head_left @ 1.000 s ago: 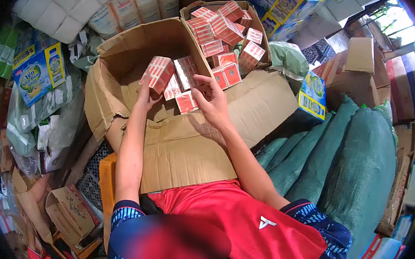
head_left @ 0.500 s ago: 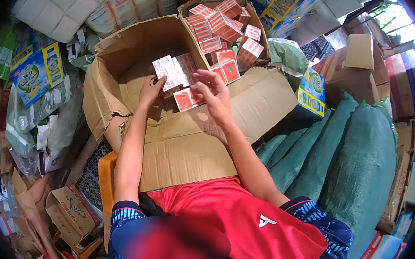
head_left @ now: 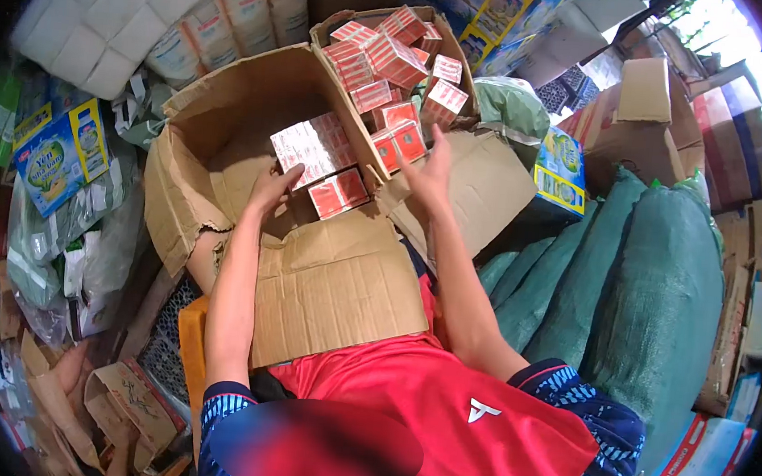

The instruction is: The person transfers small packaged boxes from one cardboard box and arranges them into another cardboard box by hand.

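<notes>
Two open cardboard boxes stand side by side before me. The nearer carton [head_left: 259, 85] holds several red-and-white packs along its right side. My left hand [head_left: 270, 188] touches the lower left edge of a white-and-red pack [head_left: 303, 153] there, thumb on it; the fingers are partly hidden beneath it. A red-faced pack [head_left: 340, 194] lies just below. My right hand [head_left: 428, 172] is over the right wall, fingers apart and empty, beside a red pack [head_left: 399, 145] in the farther carton [head_left: 324, 29], which is piled with similar packs.
Tall green sacks [head_left: 659, 287] stand at the right. A blue-and-yellow box [head_left: 562, 170] sits beyond the right flap. Plastic-wrapped goods [head_left: 103, 243] are at the left. Part of another person's arm [head_left: 120, 455] shows at the lower left.
The pack at my left hand has been turned and laid against the others. My right hand has moved right, from above the nearer carton to the packs in the farther one. The view has shifted slightly.
</notes>
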Demonstrator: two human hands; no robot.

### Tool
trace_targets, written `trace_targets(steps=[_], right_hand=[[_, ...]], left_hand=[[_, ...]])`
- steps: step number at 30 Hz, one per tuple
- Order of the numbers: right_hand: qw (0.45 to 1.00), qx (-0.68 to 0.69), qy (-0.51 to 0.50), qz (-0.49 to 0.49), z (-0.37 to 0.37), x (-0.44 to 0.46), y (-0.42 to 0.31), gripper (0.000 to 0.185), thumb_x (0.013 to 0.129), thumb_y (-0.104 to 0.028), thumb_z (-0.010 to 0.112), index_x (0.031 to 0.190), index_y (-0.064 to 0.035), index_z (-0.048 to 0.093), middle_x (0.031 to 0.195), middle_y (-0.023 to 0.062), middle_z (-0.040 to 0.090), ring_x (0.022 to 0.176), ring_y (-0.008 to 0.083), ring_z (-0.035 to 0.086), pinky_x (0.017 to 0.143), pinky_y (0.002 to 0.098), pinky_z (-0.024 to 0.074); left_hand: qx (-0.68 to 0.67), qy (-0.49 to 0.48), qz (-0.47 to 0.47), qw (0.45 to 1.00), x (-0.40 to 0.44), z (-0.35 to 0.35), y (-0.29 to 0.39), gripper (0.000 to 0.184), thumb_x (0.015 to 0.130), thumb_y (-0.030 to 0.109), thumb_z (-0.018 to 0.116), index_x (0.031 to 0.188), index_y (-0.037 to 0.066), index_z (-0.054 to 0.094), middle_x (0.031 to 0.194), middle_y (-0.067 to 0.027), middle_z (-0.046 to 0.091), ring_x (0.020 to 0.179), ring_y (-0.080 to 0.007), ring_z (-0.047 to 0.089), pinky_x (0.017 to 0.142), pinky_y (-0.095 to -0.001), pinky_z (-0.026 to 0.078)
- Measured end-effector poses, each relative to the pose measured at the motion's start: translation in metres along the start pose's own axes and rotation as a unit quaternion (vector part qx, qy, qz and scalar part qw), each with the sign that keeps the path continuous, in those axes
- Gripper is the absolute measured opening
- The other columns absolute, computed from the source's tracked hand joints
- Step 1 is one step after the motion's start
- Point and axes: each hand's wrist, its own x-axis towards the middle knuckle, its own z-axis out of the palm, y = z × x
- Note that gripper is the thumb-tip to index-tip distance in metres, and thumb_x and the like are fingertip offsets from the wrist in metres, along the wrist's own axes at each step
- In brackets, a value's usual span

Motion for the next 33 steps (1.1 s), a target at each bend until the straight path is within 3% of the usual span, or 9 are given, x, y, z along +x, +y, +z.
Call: trace_targets(steps=[6,7,10,11,15,21,23,26,33], right_hand=[[0.988,-0.117,-0.091,0.032,-0.003,-0.012,-0.031,0.123,0.063,-0.042,0.088,0.152,0.0037,0.016,0.139,0.0256,0.048,0.129,0.0409,0.045,0.108,0.0461,0.0374],[0.993,-0.105,-0.047,0.018,0.001,-0.01,-0.023,0.119,0.065,-0.049,0.086,0.151,0.0037,0.023,0.132,0.0261,0.051,0.123,0.0412,0.049,0.103,0.0453,0.0414],[0.992,-0.087,-0.073,0.056,-0.003,-0.003,-0.016,0.101,0.066,-0.048,0.085,0.145,-0.004,0.04,0.12,0.0238,0.055,0.112,0.0388,0.053,0.095,0.0454,0.0436],[0.987,-0.103,-0.112,0.042,-0.007,-0.002,-0.016,0.084,0.069,-0.049,0.084,0.135,-0.0086,0.051,0.11,0.0221,0.057,0.105,0.037,0.056,0.092,0.0437,0.0447],[0.997,-0.038,-0.018,0.06,-0.002,-0.001,-0.002,0.066,0.071,-0.046,0.084,0.117,-0.0081,0.054,0.106,0.0177,0.058,0.109,0.0325,0.054,0.093,0.0439,0.0429],[0.991,0.114,-0.011,0.069,-0.018,-0.005,-0.025,0.064,0.074,-0.036,0.083,0.119,-0.0056,0.05,0.101,0.0119,0.064,0.094,0.026,0.062,0.086,0.0402,0.0482],[0.982,0.178,0.041,0.046,-0.017,-0.005,-0.038,0.059,0.075,-0.028,0.082,0.118,-0.0053,0.051,0.094,0.0058,0.063,0.081,0.0162,0.061,0.073,0.0313,0.0514],[0.906,0.372,0.079,0.184,-0.031,-0.004,-0.068,0.052,0.077,-0.025,0.081,0.114,-0.0058,0.051,0.092,0.0033,0.06,0.079,0.0115,0.058,0.071,0.0261,0.0498],[0.793,0.592,0.029,0.143,-0.035,-0.031,-0.116,0.038,0.087,-0.021,0.073,0.111,-0.0083,0.048,0.087,-0.0006,0.053,0.08,0.0061,0.051,0.071,0.0217,0.0447]], left_hand=[[-0.035,-0.029,0.068,0.997,0.003,-0.002,-0.011,0.067,0.09,0.035,0.072,0.142,0.007,0.041,0.093,0.0003,0.064,0.069,-0.008,0.052,0.057,-0.025,0.043],[-0.048,-0.005,0.078,0.996,0.006,0.001,-0.017,0.09,0.09,0.035,0.071,0.155,0.006,0.015,0.095,-0.0032,0.065,0.068,-0.0089,0.052,0.055,-0.0256,0.044],[0.025,0.028,0.075,0.996,0.011,0.005,-0.017,0.099,0.089,0.035,0.071,0.156,0.004,0.005,0.107,-0.0107,0.066,0.075,-0.0129,0.058,0.059,-0.0271,0.048],[0.044,0.067,0.083,0.993,0.01,0.01,-0.017,0.097,0.09,0.041,0.068,0.155,0.002,0.009,0.125,-0.0227,0.061,0.096,-0.028,0.066,0.078,-0.0366,0.053],[0.172,0.154,0.129,0.964,0.025,0.011,-0.034,0.091,0.094,0.055,0.051,0.153,-0.003,0.014,0.14,-0.0338,0.046,0.129,-0.0475,0.046,0.108,-0.0437,0.037],[0.205,0.24,0.286,0.905,0.05,0.005,-0.052,0.071,0.1,0.043,0.046,0.147,-0.005,0.025,0.132,-0.0311,0.054,0.123,-0.0437,0.052,0.104,-0.0446,0.04],[0.044,0.203,0.295,0.933,0.007,0.016,-0.013,0.056,0.099,0.03,0.053,0.139,-0.006,0.041,0.134,-0.0265,0.053,0.128,-0.038,0.049,0.104,-0.042,0.041],[0.158,0.223,0.4,0.875,-0.023,0.016,0.018,0.05,0.095,0.022,0.058,0.137,-0.003,0.046,0.133,-0.0239,0.052,0.125,-0.0353,0.05,0.103,-0.0397,0.042],[0.222,0.217,0.621,0.72,-0.044,0.047,0.031,0.097,0.074,0.031,0.083,0.147,0.007,0.023,0.14,-0.0197,0.044,0.13,-0.0404,0.043,0.111,-0.05,0.034]])
